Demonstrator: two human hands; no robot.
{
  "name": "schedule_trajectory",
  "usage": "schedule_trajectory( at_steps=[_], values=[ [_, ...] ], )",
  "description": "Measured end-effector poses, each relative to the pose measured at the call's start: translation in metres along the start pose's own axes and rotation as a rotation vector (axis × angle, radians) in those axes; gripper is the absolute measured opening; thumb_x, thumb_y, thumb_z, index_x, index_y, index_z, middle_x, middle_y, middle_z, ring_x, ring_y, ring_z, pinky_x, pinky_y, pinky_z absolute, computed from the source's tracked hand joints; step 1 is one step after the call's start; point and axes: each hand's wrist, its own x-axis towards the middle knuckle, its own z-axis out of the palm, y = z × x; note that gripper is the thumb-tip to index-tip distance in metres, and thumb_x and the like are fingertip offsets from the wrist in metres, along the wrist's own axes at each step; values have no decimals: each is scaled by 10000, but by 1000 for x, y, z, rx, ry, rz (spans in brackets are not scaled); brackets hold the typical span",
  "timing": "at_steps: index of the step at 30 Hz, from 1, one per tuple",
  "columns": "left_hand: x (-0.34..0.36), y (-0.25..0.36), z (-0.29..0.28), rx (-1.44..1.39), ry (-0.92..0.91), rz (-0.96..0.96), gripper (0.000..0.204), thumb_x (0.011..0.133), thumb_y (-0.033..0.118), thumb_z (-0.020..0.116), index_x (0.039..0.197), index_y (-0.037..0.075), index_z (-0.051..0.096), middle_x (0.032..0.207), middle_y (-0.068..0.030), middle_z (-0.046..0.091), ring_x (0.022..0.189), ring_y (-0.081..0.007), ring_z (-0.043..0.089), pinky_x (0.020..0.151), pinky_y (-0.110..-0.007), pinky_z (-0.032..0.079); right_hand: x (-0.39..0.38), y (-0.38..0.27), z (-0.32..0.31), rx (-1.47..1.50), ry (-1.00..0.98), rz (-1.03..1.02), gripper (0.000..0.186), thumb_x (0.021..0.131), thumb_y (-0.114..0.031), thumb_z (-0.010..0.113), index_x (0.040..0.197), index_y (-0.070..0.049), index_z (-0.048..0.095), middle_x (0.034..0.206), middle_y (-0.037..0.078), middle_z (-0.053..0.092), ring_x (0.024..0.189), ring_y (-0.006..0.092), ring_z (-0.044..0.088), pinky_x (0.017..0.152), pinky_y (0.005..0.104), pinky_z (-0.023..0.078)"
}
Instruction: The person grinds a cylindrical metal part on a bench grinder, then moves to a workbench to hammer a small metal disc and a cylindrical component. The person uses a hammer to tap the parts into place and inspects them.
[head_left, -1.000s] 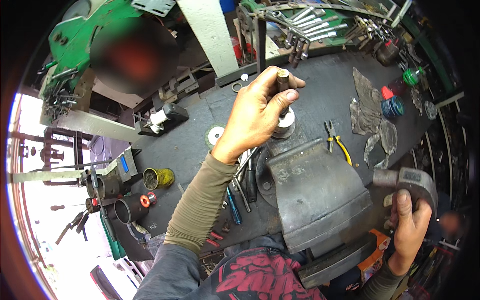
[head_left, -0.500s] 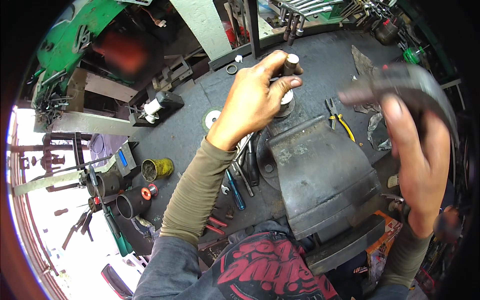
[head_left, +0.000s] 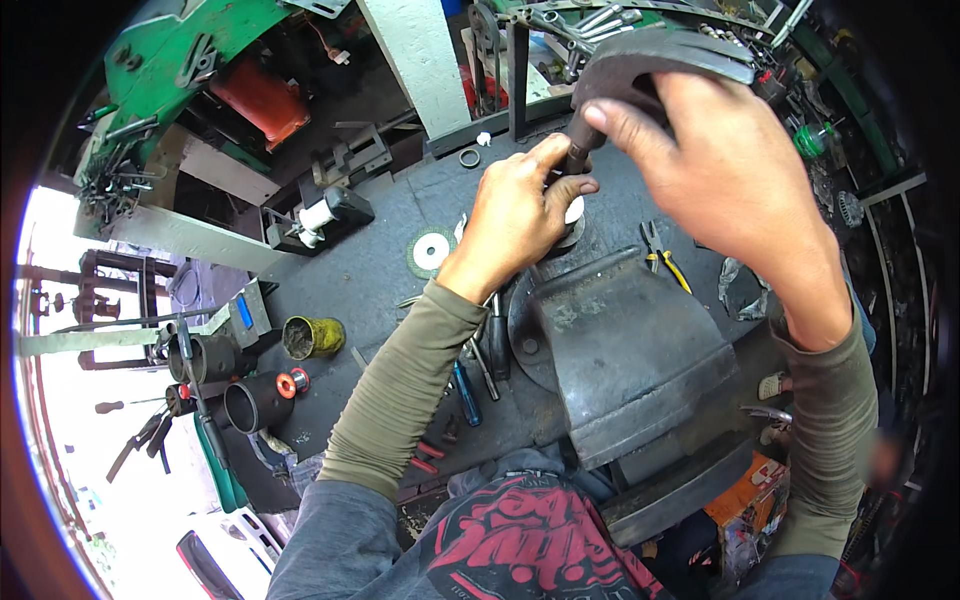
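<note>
My left hand (head_left: 515, 205) grips a short metal rod (head_left: 577, 156), upright over a pale round metal piece (head_left: 572, 220) just behind the big steel bench vise (head_left: 635, 355). My right hand (head_left: 730, 185) is closed on a dark steel hammer (head_left: 660, 62), whose head is at the top of the rod, whether touching or just above I cannot tell. Yellow-handled pliers (head_left: 670, 270) lie right of the vise; a blue screwdriver (head_left: 466, 395) and several other tools lie to its left. A disc with a white centre (head_left: 428, 252) lies beside my left wrist.
The dark bench top (head_left: 370, 260) holds a yellow can (head_left: 313, 337), black metal cylinders (head_left: 250, 408) and a solder spool (head_left: 292, 382) at left. A green machine frame (head_left: 150, 50), white post (head_left: 400, 70) and socket tools (head_left: 585, 22) stand behind. A blurred person (head_left: 885, 450) is at the lower right.
The hammer was low at the right, then rose in my right hand and has swung left onto or just over the rod's top. My left hand keeps its hold on the rod.
</note>
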Motion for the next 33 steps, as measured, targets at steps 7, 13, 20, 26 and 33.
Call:
schedule_trajectory(
  at_steps=[7, 13, 20, 26, 33],
  values=[
    [-2, -3, -1, 10, 5, -29, 230, 913, 191, 781, 1036, 35, 663, 925, -178, 746, 874, -399, 733, 741, -440, 558, -1, -3, 4, -112, -40, -1, 323, 995, -341, 700, 1164, -66, 693, 1096, 181, 723, 991, 401, 699, 843, 475, 557],
    [2, -4, -2, 23, -54, -64, 232, 915, 197, 782, 1048, 42, 673, 915, -169, 750, 848, -385, 734, 734, -427, 556, 15, 0, -6, 232, 70, 61, 337, 1013, -377, 676, 1093, -53, 717, 928, 118, 750, 925, 347, 729, 814, 415, 564],
    [-1, -6, -4, 37, -11, -45, 254, 910, 197, 786, 1079, 38, 684, 906, -163, 752, 807, -367, 741, 719, -424, 558, 7, -3, 3, -131, -3, -30, 370, 991, -406, 691, 1126, -63, 705, 1045, 167, 735, 953, 391, 711, 827, 470, 566],
    [0, -7, 0, -23, -9, -11, 245, 912, 207, 778, 1065, 39, 685, 893, -178, 739, 799, -377, 731, 722, -433, 553, 0, 5, 6, -131, -41, -47, 385, 1013, -411, 663, 1155, -54, 684, 1036, 178, 736, 967, 379, 720, 823, 474, 564],
    [2, -8, -2, 12, -96, -71, 252, 941, 166, 762, 1139, 32, 682, 966, -162, 762, 841, -298, 756, 772, -385, 571, 13, -2, -8, 50, -97, 227, 434, 1003, -448, 671, 1193, -58, 691, 1066, 181, 740, 1005, 393, 716, 883, 462, 561]
  ],
)
